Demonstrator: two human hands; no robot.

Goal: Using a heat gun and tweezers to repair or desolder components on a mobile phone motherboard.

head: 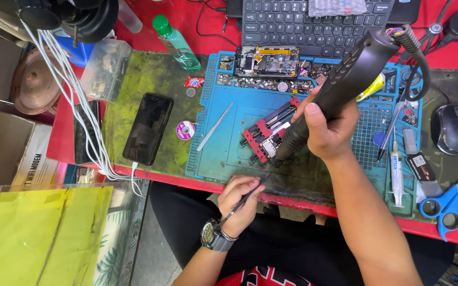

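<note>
My right hand (328,130) grips a black hot-air tool (340,85), its nozzle pointing down at a small circuit board (271,147) clamped in a red holder (263,135) on the blue work mat (223,153). My left hand (239,204), with a wristwatch, rests at the table's front edge and holds thin tweezers (245,200) whose tip points toward the board. An opened phone body (267,62) lies at the back of the mat.
A black phone (148,128) lies on the green mat, next to a solder-wire spool (185,130) and a second pair of tweezers (214,127). A green bottle (176,42) and a keyboard (314,24) sit behind. To the right are a mouse (453,128), blue scissors (449,204) and a syringe (396,172).
</note>
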